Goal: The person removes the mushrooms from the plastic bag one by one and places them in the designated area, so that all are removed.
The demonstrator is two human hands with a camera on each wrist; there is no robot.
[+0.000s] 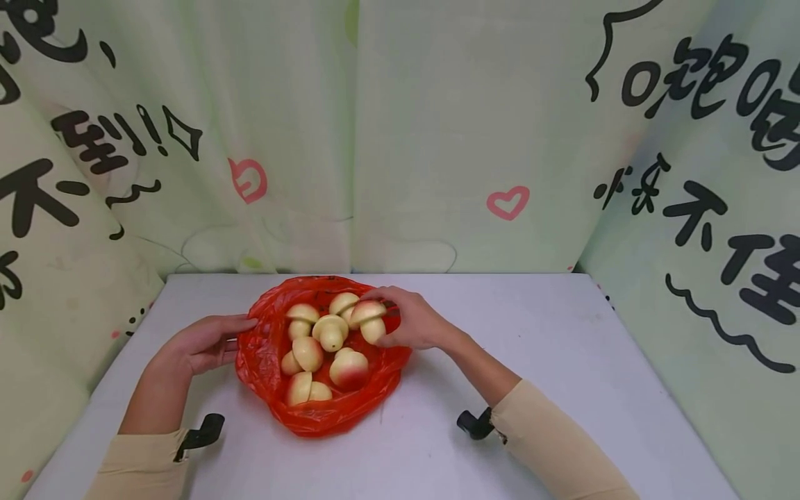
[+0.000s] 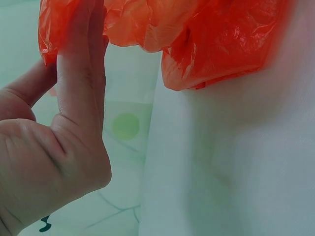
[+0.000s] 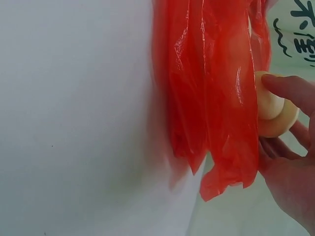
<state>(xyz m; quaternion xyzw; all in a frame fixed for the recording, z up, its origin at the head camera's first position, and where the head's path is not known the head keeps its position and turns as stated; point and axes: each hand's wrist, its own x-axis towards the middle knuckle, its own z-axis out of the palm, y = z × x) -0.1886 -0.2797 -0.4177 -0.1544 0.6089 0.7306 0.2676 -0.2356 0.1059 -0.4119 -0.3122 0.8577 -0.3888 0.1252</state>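
A red plastic bag [image 1: 275,396] lies spread open on the table with several toy mushrooms inside, cream-coloured with some pink-tinged caps. At the bag's left rim, my left hand [image 1: 203,344] pinches the plastic between thumb and fingers; the left wrist view shows the bag [image 2: 221,44] over the fingertips. Across the bag, my right hand [image 1: 415,319] holds one mushroom [image 1: 369,316] by its cap and stem at the right rim. In the right wrist view that mushroom [image 3: 270,105] sits between thumb and fingers, partly behind the red plastic. Another mushroom [image 1: 350,368] with a pink cap lies lower in the bag.
The bag rests on a white table [image 1: 500,333] toward its left side. Pale green curtains [image 1: 437,139] with black writing and pink hearts hang behind the table and along both sides. A black wrist mount [image 1: 476,423] sticks out from the right sleeve, another [image 1: 206,432] from the left.
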